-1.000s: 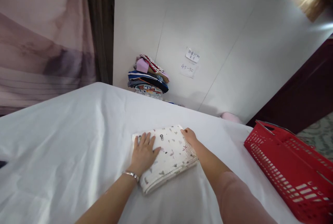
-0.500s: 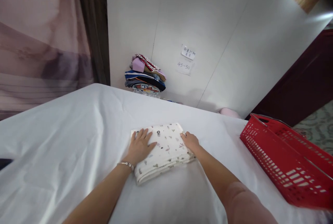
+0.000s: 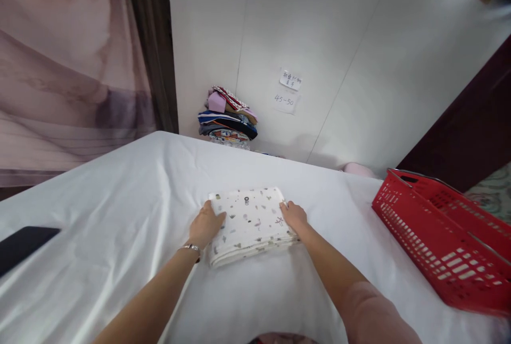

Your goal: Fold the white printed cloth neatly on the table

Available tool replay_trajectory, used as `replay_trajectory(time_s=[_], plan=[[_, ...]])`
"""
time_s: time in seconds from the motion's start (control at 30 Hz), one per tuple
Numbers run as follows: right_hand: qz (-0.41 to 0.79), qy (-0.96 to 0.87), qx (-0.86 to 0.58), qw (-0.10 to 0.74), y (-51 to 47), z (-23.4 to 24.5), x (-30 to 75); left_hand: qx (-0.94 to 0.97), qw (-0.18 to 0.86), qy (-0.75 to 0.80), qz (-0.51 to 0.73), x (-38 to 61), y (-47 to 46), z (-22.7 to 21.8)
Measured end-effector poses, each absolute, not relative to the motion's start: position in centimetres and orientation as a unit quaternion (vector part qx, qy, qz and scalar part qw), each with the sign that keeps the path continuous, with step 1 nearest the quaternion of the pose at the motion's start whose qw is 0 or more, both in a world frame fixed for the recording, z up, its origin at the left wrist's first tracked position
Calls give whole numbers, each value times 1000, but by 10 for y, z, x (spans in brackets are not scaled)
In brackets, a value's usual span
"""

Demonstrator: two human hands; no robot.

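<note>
A folded white cloth [image 3: 251,220] with small printed figures lies on the white sheet [image 3: 120,200] in front of me. My left hand [image 3: 205,225] grips its left edge, fingers curled at the side, with a bracelet on the wrist. My right hand [image 3: 294,216] holds the right edge, thumb on top and fingers against the side. Both forearms reach in from below.
A red plastic basket [image 3: 439,237] stands at the right on the sheet. A stack of folded clothes [image 3: 228,120] sits against the white wall, beside two paper notes [image 3: 289,91]. A flat dark object [image 3: 22,245] lies at the left edge. A curtain [image 3: 72,56] hangs at left.
My left hand slid off the top of the cloth to its left edge. The cloth now lies squarer to me. The view shifted, showing the dark object at left.
</note>
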State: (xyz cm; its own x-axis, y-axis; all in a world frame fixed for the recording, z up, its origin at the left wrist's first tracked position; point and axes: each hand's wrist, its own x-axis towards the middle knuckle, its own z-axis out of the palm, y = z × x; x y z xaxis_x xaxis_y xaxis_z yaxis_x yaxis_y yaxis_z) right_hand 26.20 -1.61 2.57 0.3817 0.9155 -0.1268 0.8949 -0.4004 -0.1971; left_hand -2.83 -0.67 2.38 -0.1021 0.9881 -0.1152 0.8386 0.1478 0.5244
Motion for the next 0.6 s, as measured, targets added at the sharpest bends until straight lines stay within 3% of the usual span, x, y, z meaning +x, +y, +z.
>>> replay_trajectory(time_s=[0.23, 0.4, 0.6], plan=[[137, -566, -805, 115, -63, 18, 236, 719, 109, 657, 199, -31, 59, 45], [196, -603, -743, 214, -98, 8, 218, 699, 171, 688, 88, -44, 90, 44], [254, -577, -737, 244, -88, 10, 230, 703, 137, 691, 101, -56, 60, 30]])
